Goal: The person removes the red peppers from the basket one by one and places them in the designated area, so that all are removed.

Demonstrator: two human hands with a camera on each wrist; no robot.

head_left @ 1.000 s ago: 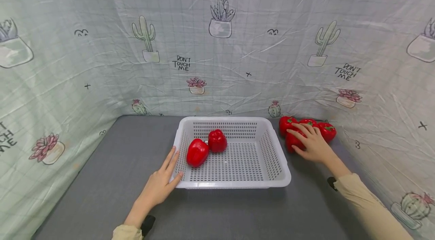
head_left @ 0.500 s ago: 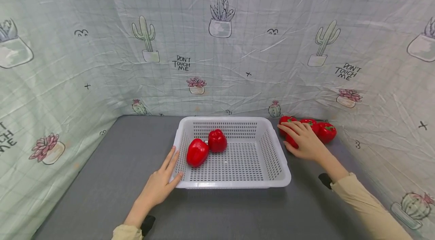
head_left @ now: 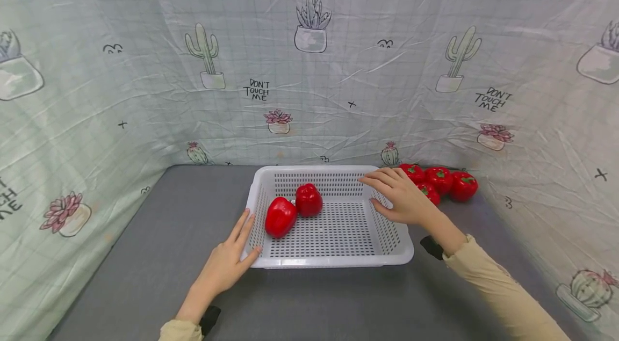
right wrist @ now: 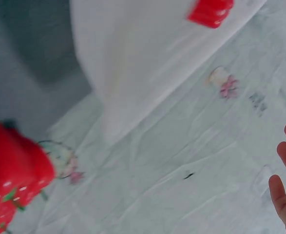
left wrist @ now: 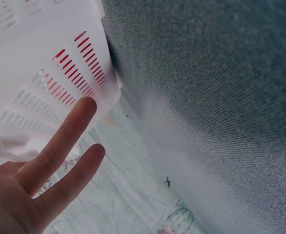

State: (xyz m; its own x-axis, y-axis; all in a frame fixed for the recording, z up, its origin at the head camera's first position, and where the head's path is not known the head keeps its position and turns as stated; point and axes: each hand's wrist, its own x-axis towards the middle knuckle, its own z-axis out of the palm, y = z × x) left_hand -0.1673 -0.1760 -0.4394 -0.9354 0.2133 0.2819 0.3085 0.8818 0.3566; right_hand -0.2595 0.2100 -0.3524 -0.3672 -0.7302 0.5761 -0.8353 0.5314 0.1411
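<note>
A white perforated plastic basket (head_left: pixel 333 262) stands on the dark grey table, with two red bell peppers (head_left: pixel 281 217) in its left half. My left hand (head_left: pixel 227 263) lies along the basket's left rim, fingers extended; the left wrist view has its fingers (left wrist: pixel 67 136) spread beside the slotted wall. Over the basket's right rim hovers my right hand (head_left: pixel 403 201), fingers loosely bent and apart. Nothing shows in its grasp, and the right wrist view catches only its spread fingers (right wrist: pixel 279 195). Just behind it, several red bell peppers (head_left: pixel 438 180) cluster on the table, one partly hidden by the hand.
A hanging cloth (head_left: pixel 309 88) printed with cacti encloses the table (head_left: pixel 193 212) at the back and both sides. The pepper cluster sits near the back right corner, close to the cloth and the basket's right end.
My right hand has moved left from the pepper cluster to above the basket's right rim, uncovering more peppers. One pepper at the cluster's front has shifted slightly. My left hand has stayed in place.
</note>
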